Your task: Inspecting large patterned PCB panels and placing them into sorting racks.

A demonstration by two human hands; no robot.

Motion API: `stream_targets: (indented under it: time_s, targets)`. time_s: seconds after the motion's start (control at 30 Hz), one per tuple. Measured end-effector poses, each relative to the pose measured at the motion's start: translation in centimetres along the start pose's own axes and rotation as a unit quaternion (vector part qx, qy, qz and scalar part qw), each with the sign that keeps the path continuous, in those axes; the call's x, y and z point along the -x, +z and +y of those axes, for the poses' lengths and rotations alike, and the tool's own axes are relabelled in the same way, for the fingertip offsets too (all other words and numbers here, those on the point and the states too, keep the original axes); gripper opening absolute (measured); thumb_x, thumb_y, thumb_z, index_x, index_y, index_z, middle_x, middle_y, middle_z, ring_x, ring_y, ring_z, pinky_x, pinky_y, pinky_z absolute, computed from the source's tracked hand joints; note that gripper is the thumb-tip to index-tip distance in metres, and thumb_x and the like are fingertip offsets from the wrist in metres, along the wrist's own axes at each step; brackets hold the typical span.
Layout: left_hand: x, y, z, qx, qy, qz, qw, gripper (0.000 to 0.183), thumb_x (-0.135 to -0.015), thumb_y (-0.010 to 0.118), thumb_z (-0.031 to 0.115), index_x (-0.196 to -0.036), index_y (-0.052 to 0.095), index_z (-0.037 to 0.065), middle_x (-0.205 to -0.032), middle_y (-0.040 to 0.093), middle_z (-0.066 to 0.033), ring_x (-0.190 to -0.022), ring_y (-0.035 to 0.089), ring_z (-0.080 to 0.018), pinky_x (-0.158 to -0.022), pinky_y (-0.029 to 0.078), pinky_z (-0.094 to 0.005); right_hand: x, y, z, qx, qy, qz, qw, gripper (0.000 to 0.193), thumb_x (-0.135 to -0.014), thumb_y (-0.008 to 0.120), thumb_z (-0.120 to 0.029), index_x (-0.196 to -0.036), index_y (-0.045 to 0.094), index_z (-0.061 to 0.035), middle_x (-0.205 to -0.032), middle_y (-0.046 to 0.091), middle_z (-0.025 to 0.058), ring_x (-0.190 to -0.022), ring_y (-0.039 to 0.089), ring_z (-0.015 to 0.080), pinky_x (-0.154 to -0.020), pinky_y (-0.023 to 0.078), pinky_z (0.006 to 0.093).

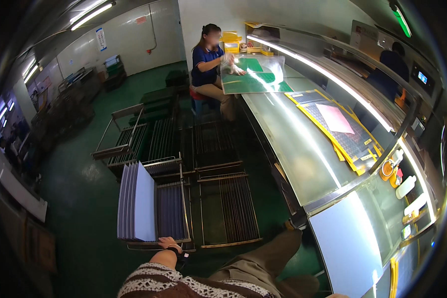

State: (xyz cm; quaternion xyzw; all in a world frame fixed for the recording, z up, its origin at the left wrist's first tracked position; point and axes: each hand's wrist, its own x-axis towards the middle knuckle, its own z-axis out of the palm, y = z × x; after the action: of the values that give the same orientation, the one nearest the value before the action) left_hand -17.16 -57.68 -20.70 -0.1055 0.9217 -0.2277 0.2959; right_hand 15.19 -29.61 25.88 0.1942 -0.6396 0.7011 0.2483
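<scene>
My left hand [170,243] reaches down to the near rail of a metal rack [187,223] on the floor, its fingers curled over the bar. Upright in this rack stand several pale blue-white sheets [145,201], slightly fanned on its left side. Darker, narrow slots or panels [170,211] fill its right side. A dark band circles my left wrist. My right hand is out of view. To my right, a large pale blue-white sheet [345,243] lies flat on the near end of the workbench [308,164].
Other slotted racks [231,211] stand beside and beyond mine. A co-worker [207,62] sits at the bench's far end, gloved hands on a clear sheet over green boards [253,82]. Yellow-edged frames [335,126] lie mid-bench; bottles [406,187] line its right side. A bright tube lamp [328,79] runs above.
</scene>
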Motion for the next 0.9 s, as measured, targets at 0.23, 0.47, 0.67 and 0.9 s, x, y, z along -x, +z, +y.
stream_targets:
  time_s: [0.23, 0.47, 0.67, 0.9]
  targets:
    - [-1.1, 0.8, -0.5, 0.017, -0.013, 0.006, 1.000, 0.054, -0.088, 0.050, 0.033, -0.135, 0.033, 0.013, -0.143, 0.027, -0.0121, -0.134, 0.019, -0.0303, -0.103, 0.025, -0.0485, 0.2, -0.2, 1.7, -0.069, -0.173, -0.005, 0.983, 0.024, -0.089, 0.053, -0.018, -0.112, 0.060, -0.0172, -0.088, 0.061, 0.0203, -0.063, 0.060, 0.0292, -0.051, 0.047, 0.0336]
    - [-0.6, -0.1, -0.3, 0.017, -0.011, -0.013, 1.000, 0.057, -0.086, 0.054, 0.034, -0.135, 0.033, 0.014, -0.143, 0.026, -0.0120, -0.134, 0.020, -0.0293, -0.103, 0.026, -0.0478, 0.2, 0.5, 0.3, 0.015, -0.052, 0.034, 0.998, 0.015, -0.085, 0.055, -0.027, -0.098, 0.056, -0.0187, -0.075, 0.058, 0.0158, -0.053, 0.054, 0.0254, -0.048, 0.041, 0.0335]
    - [-0.6, -0.1, -0.8, 0.019, -0.011, -0.020, 1.000, 0.064, -0.083, 0.058, 0.038, -0.136, 0.031, 0.014, -0.144, 0.025, -0.0125, -0.135, 0.019, -0.0295, -0.103, 0.026, -0.0472, -0.7, 0.9, -0.7, 0.071, 0.007, 0.043, 0.996, 0.028, -0.080, 0.057, -0.029, -0.078, 0.053, -0.0007, -0.059, 0.054, 0.0113, -0.044, 0.049, 0.0225, -0.045, 0.037, 0.0360]
    - [0.7, -1.0, -0.8, 0.014, -0.003, -0.031, 0.999, 0.062, -0.084, 0.057, 0.036, -0.136, 0.031, 0.014, -0.144, 0.024, -0.0120, -0.135, 0.019, -0.0293, -0.103, 0.026, -0.0472, -0.3, 0.5, 0.1, -0.089, -0.073, 0.031, 0.993, 0.027, -0.090, 0.049, -0.033, -0.116, 0.058, -0.0353, -0.088, 0.061, 0.0197, -0.062, 0.059, 0.0287, -0.049, 0.042, 0.0347]
